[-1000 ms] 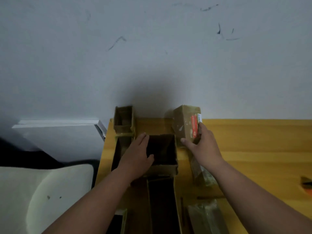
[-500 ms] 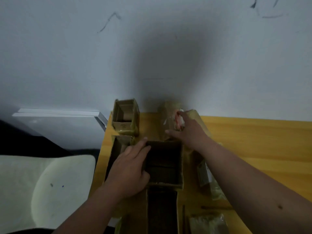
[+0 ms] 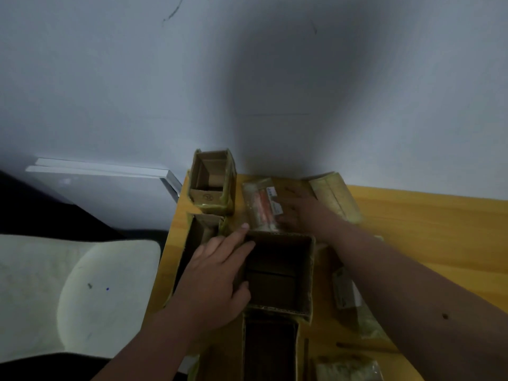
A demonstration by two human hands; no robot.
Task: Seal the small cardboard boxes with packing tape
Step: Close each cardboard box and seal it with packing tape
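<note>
So the left hand (image 3: 217,273) is resting on the left wall of an open cardboard box (image 3: 279,273) sitting in the middle of the yellow bench (image 3: 428,229). Fingers are lying mostly straight along the top-left rim, thumb is hanging down at the near-left corner of the opening, so it's more of a steadying press than a real grip. The box is open-topped and dark inside.

The right hand (image 3: 298,213) is reaching past the far side of that box and lying on a small taped box with a red label (image 3: 261,206), which is lying flat on the bench just beyond the open box. Fingers are spreading over its right side; can't honestly tell whether they're curling around it or just pressing on top, it's kinda blurry there.

The two hands are apart, with the open box's far-left corner between them.

Other stuff around: a small open box (image 3: 213,182) standing upright beyond the left hand, near the wall. Another open box (image 3: 198,243) is sitting right under and left of the left hand. A pale wrapped flat piece (image 3: 336,196) is lying just right of the right hand. Nearer than both hands there's a long dark open box (image 3: 270,350), and under the right forearm some clear-wrapped packets (image 3: 346,292). A pale chair (image 3: 82,292) is sitting off left of the bench.
</note>
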